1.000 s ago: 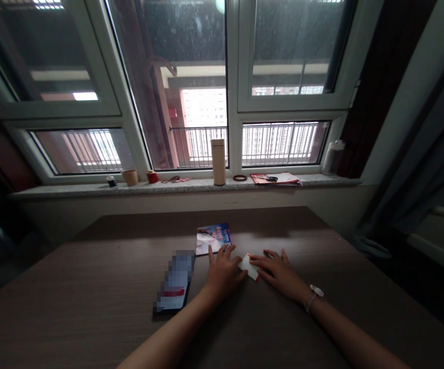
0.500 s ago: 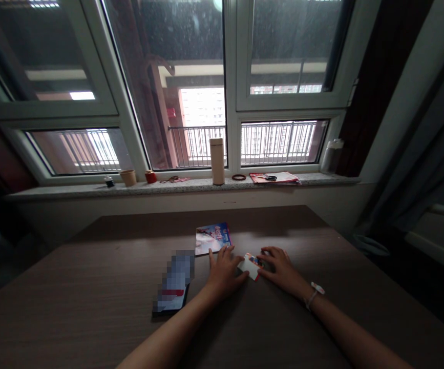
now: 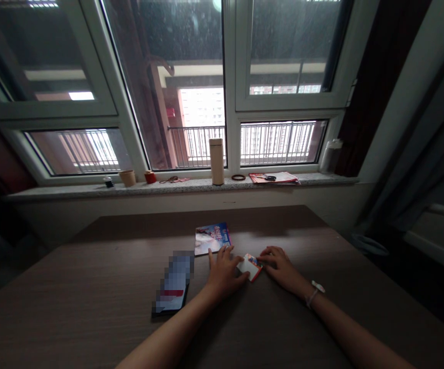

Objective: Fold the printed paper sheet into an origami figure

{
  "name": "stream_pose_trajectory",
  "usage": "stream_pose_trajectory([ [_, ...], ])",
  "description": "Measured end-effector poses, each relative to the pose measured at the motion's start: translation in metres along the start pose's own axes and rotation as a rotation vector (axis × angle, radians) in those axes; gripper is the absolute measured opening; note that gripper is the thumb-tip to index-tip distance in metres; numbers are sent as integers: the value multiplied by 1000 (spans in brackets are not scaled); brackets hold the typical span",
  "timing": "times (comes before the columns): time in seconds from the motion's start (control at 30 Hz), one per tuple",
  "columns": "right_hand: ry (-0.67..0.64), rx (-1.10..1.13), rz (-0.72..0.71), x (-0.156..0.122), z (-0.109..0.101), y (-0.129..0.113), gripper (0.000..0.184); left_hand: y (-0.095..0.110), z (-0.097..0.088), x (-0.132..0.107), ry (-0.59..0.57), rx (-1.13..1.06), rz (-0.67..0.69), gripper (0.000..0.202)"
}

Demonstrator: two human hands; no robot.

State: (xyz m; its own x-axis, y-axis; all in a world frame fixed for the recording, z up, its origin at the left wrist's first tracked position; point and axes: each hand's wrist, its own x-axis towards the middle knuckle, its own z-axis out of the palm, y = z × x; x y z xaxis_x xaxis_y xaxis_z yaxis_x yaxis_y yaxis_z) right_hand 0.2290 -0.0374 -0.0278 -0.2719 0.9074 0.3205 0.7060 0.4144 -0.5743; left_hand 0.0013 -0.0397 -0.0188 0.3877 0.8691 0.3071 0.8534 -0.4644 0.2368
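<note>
A small folded paper (image 3: 249, 267), white with a colourful printed strip and a red-orange edge, lies on the dark brown table between my hands. My left hand (image 3: 224, 271) holds it at the left side, thumb at the near edge and index finger at the far one; its other fingers are spread toward a printed booklet (image 3: 211, 238). From the other side, my right hand (image 3: 281, 269) has thumb and index finger together at the paper's right corner, on the printed part. The remaining right fingers are curled, and a pale bracelet (image 3: 313, 294) circles that wrist.
A phone (image 3: 172, 282) with a blurred screen lies left of my left forearm. Along the windowsill (image 3: 194, 187) stand a beige bottle (image 3: 216, 162), a paper cup (image 3: 128, 178), a red spool (image 3: 150, 177), scissors (image 3: 270, 178) on red papers and a clear bottle (image 3: 330, 156).
My right thumb has moved from the paper's near right edge up to its right corner, beside the index finger. More of the red-orange edge shows. My left hand stays nearly still.
</note>
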Motion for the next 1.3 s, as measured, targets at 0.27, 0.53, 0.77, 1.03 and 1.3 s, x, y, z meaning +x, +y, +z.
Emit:
stream_pose_trajectory([
  [0.27, 21, 22, -5, 1, 2, 5, 26, -1, 0, 1, -19, -16, -19, 42],
  [0.53, 41, 113, 24, 2, 0, 6, 26, -2, 0, 2, -50, -19, -19, 49],
  [0.77, 57, 135, 16, 7, 5, 7, 27, -1, 3, 3, -60, -4, -8, 50],
  [1.03, 60, 91, 16, 9, 4, 1, 25, 2, 7, 5, -59, 7, 1, 49],
  [1.3, 49, -12, 79, 11, 9, -3, 26, 4, -3, 4, -152, -17, 0, 56],
])
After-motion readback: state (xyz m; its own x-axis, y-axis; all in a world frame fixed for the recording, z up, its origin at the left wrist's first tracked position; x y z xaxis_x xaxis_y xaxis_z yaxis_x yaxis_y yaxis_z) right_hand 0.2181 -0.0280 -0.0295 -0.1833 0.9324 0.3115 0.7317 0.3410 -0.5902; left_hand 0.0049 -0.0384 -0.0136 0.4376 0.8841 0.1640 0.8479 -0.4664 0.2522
